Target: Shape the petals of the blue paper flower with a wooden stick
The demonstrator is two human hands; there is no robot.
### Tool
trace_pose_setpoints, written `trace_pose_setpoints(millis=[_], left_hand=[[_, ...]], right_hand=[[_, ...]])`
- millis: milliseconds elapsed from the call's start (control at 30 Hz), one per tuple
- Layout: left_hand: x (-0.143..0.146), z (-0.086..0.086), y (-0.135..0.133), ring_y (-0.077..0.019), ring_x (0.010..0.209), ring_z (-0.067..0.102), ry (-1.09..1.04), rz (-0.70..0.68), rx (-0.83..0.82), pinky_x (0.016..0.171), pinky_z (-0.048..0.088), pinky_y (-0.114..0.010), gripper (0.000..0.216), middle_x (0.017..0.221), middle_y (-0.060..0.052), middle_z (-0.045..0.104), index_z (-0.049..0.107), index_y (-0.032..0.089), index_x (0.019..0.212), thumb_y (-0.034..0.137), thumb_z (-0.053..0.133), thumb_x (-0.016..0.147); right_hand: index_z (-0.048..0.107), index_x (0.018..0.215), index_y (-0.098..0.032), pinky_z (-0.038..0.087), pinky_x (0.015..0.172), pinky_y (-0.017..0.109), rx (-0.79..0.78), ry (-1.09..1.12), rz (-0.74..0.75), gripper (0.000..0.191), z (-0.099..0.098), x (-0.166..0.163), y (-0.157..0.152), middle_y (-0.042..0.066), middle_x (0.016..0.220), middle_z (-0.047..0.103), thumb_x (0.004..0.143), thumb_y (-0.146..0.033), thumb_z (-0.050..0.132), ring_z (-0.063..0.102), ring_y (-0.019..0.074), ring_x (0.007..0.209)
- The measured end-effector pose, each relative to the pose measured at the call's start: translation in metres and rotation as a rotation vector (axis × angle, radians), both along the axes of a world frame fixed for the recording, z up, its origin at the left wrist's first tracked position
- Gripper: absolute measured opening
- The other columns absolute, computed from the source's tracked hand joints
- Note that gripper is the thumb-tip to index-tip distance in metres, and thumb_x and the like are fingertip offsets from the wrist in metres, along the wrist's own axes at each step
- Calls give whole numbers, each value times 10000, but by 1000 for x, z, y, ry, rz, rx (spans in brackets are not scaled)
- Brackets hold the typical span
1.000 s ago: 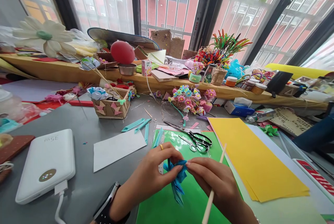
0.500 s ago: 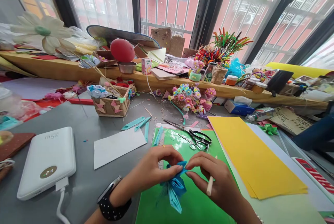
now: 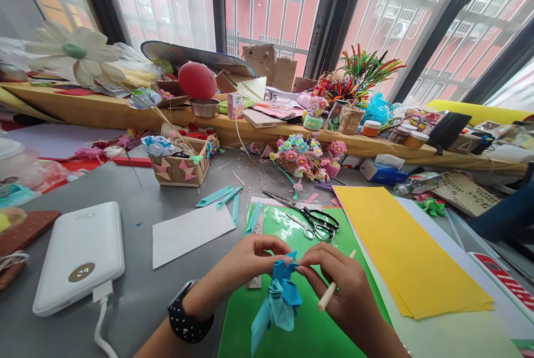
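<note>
A folded blue paper piece (image 3: 280,305), with several pleats and points, hangs over the green sheet (image 3: 321,330). My left hand (image 3: 250,260) pinches its upper part between thumb and fingers. At its upper right edge, the thumb and forefinger of my right hand (image 3: 337,274) pinch a small tip. A pale wooden stick (image 3: 329,297) is tucked in my right hand, sticking out below the palm and above the knuckles. Beyond the hands, black-handled scissors (image 3: 321,223) and a smaller metal pair (image 3: 306,230) lie on the green sheet. A ruler (image 3: 254,283) is partly hidden by my left hand.
Folded light-blue strips (image 3: 214,196) lie by a white card (image 3: 192,235). Left is a white power bank (image 3: 81,258) with a cable. Yellow paper (image 3: 413,252) lies to the right. A cardboard basket (image 3: 181,171) and crocheted flowers (image 3: 298,157) stand behind, below a cluttered ledge (image 3: 250,130).
The blue paper piece has turned in my fingers; its lighter pleated part now points down and left. The stick in my right hand has tilted, showing more of its length.
</note>
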State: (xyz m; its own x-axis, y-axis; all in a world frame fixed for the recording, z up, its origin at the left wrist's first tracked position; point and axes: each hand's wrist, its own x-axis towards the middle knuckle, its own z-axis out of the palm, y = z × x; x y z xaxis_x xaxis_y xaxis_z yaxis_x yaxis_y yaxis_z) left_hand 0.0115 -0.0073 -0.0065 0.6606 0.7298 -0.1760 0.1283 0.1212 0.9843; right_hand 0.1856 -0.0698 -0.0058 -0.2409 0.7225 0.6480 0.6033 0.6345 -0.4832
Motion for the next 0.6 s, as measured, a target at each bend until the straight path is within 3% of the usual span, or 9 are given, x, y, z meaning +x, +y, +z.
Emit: trace_pose_setpoints(millis=[267, 600], left_hand=[[0, 7, -4, -72, 539, 465, -82, 53, -73, 533, 366, -184, 225, 578, 61, 537, 617, 147, 752, 323, 701, 639], [-1, 15, -7, -81, 579, 495, -148, 122, -35, 557, 390, -189, 145, 620, 32, 575, 647, 129, 693, 243, 713, 633]], right_hand=[[591, 819, -139, 485, 504, 241, 268, -94, -52, 86, -4, -5, -2, 78, 693, 638, 798, -73, 540, 602, 156, 604], [616, 805, -125, 472, 496, 223, 364, -139, -43, 57, 1, -1, -6, 69, 677, 661, 799, -101, 565, 619, 141, 594]])
